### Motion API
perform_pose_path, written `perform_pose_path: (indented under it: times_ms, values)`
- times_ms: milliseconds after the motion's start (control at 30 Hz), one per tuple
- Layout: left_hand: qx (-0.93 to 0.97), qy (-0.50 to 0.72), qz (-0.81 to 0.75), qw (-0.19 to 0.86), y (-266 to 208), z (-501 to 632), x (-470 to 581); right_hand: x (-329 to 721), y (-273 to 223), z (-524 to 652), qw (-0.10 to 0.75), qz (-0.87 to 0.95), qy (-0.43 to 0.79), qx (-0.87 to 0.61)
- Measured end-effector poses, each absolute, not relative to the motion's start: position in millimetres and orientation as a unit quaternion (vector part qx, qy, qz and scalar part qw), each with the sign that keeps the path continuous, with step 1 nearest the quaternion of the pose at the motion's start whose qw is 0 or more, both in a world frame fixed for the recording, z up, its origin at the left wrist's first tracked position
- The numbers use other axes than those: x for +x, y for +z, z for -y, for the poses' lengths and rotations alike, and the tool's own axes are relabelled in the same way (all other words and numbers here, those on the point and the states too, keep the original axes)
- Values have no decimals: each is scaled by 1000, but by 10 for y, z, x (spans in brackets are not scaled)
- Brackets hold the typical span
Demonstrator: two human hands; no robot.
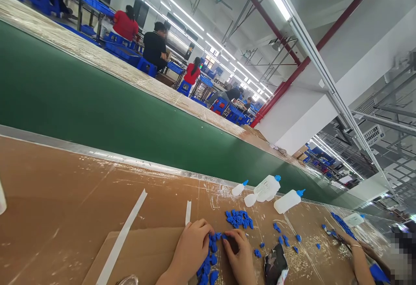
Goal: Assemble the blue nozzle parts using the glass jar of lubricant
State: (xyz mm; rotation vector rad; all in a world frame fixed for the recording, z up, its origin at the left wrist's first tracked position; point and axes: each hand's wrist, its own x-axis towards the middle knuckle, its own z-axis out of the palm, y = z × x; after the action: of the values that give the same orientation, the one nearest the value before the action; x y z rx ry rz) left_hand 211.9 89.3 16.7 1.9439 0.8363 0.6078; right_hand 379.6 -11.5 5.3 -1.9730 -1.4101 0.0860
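My left hand (191,248) is bent over the top of a row of small blue pieces (205,267), its fingertips closed on a piece at the upper end. Facing it, my right hand (239,254) pinches a small blue piece (223,236) between thumb and forefinger. The pieces look like moulded, irregular parts; their exact kind is too small to make out. Just beyond my hands lies a loose pile of the same blue pieces (238,218). A cardboard sheet (146,250) is under my left forearm.
White bottles with blue caps (268,188) lie behind the pile. A dark crumpled packet (275,264) is right of my hand, near scattered blue bits. White tape strips (123,235) mark the table. Beyond runs a green conveyor belt (130,116). A co-worker's hand (349,238) works at far right.
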Motion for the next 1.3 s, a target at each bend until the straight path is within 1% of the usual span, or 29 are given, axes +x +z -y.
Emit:
perform_pose_path:
  times_ms: [333, 700, 967, 1300]
  values:
    - [794, 247, -334, 443, 173, -896, 2110, 3834, 28, 183, 366, 518, 24, -772]
    - [805, 246, -324, 432, 124, -889, 2120, 3770, -36, 200, 415, 500, 69, -757]
    - [809, 243, -321, 428, 116, -872, 2116, 3737, -18, 201, 412, 502, 68, -757]
    - [806, 248, -320, 431, 103, -882, 2118, 3732, -11, 205, 373, 499, 64, -779]
